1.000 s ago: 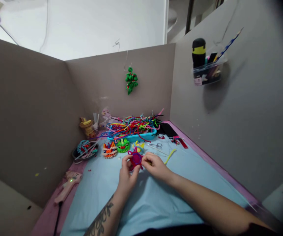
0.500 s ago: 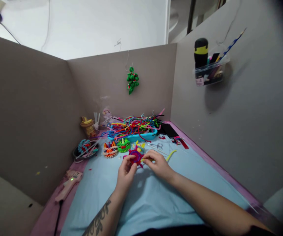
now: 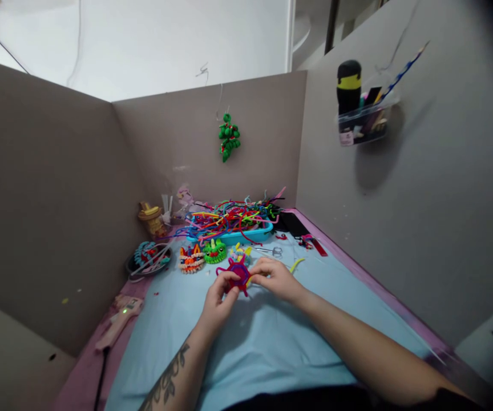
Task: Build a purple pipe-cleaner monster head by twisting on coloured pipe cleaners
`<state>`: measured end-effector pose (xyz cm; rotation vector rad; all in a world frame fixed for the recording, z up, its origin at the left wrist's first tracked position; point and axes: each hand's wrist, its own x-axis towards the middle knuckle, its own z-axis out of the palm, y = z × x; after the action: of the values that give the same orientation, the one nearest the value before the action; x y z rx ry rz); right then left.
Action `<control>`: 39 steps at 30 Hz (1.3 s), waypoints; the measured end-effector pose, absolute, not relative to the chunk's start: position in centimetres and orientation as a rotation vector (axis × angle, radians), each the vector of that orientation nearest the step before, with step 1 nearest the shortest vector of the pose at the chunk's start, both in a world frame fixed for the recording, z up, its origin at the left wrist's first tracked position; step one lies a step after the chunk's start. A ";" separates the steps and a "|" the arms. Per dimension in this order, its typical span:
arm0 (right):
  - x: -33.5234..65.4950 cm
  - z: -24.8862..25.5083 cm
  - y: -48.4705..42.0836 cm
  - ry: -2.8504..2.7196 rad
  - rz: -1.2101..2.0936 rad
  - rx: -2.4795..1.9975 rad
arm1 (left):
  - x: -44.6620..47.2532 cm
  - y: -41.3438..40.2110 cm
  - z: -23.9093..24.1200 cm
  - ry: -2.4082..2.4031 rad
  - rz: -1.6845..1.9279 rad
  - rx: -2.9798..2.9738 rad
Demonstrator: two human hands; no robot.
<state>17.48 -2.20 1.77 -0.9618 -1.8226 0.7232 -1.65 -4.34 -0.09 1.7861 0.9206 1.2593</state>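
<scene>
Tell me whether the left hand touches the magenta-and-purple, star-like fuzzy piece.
Touching. The head view shows the left hand gripping the star-like fuzzy piece, a finger lying across its face and the thumb at its lower edge.

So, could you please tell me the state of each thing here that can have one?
Left hand, closed on the magenta piece.
Right hand, pinching a yellow strand.
Magenta piece, held up, spiky around its edge.
Scissors, lying down; open or shut unclear.
Pink glue gun, lying down, its light green.
Blue tray, heaped with pipe cleaners.
Green ornament, hanging.
Clear container, loaded.
Blue cloth, wrinkled.
</scene>
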 end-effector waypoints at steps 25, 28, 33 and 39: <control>15.6 0.7 -3.3 -1.754 0.587 -0.932 | -0.1 -4.4 -0.6 1.057 1.381 1.331; 15.7 0.3 -3.2 -1.797 0.544 -0.908 | -0.1 -4.4 -0.5 1.089 1.392 1.307; 16.1 0.1 -2.7 -1.860 0.384 -0.835 | -0.5 -3.9 -1.0 1.107 1.438 1.244; 17.0 0.4 -2.3 -1.874 0.113 -0.891 | -0.5 -3.6 -1.2 1.091 1.452 1.111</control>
<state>16.96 -2.26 0.40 -0.8908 -1.8738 0.1131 -0.53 -3.58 -1.16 1.1115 1.0913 1.4519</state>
